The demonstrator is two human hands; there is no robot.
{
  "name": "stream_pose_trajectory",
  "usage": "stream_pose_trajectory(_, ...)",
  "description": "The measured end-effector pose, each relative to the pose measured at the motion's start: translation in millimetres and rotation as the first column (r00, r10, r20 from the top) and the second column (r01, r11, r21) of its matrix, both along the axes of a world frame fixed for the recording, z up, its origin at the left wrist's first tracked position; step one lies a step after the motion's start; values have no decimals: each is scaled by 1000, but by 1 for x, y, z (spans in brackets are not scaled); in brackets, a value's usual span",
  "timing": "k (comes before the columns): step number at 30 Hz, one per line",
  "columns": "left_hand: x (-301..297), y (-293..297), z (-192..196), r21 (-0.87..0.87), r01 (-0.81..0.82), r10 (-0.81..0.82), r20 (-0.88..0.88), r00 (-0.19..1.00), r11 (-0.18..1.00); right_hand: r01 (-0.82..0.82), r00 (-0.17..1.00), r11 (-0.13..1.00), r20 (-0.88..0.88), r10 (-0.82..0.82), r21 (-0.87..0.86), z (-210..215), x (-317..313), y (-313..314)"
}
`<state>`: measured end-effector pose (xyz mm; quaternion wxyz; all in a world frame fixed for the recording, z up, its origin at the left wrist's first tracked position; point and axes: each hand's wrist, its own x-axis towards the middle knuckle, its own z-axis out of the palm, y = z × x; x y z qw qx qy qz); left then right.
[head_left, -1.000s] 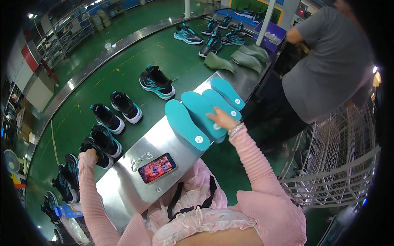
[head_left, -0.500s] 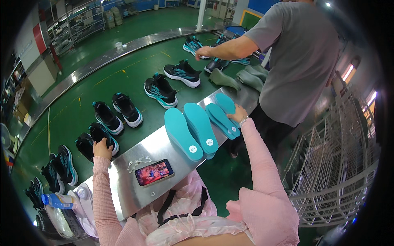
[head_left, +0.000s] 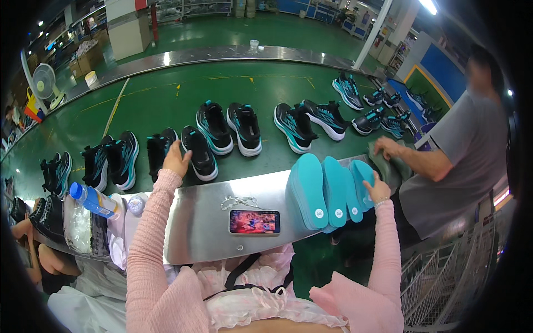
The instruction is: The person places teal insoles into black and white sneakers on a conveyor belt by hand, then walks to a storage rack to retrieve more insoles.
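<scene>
My left hand (head_left: pixel 176 160) is between two black sneakers on the green conveyor, its thumb and fingers apart. On its left stands one black sneaker (head_left: pixel 157 159), partly behind the fingers; on its right is another black sneaker (head_left: pixel 200 158) with a white sole. My right hand (head_left: pixel 380 190) grips the edge of a teal insole (head_left: pixel 362 173) at the right end of the metal table. Beside it, more teal insoles stand in upright stacks, a large stack (head_left: pixel 308 191) and a narrower one (head_left: pixel 335 188), each bearing a round white sticker.
A phone (head_left: pixel 255 222) and a clear bracelet-like strand (head_left: pixel 240 202) lie on the metal table (head_left: pixel 205 244). A blue-capped bottle (head_left: pixel 94 200) stands left. More black-and-teal sneakers (head_left: pixel 294 126) line the conveyor (head_left: pixel 166 94). A co-worker (head_left: pixel 458 161) at right reaches toward olive-green forms (head_left: pixel 383 161).
My view has swung left. My left hand has come off the sneaker it was on, and its fingers have spread. The co-worker's hand has drawn back from the far sneakers toward the olive-green forms.
</scene>
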<state>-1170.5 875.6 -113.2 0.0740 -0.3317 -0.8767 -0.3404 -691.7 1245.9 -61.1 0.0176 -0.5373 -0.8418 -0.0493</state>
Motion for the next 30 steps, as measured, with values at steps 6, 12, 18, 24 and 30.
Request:
stream_pose_trajectory(6,-37,32,-9,80,-35,23,140,990,996,-500,599,856,-766,233,-131,85,-107,-59)
stream_pose_trajectory(12,-47,32,8,-64,-77,84,116,990,995,-838,545,329,-670,504,-435,55,-316,-197)
stream_pose_trajectory(18,-58,26,7,-50,142,-129,215,968,989,-561,764,565,-117,634,-605,17,-436,-229)
stream_pose_trajectory(24,-60,10,-12,-28,267,-255,214,943,963,-617,786,753,-140,602,-230,-37,-461,-281)
stream_pose_trajectory(30,-62,4,-16,9,252,-243,299,923,968,-522,853,813,-140,503,-257,-63,-493,-286)
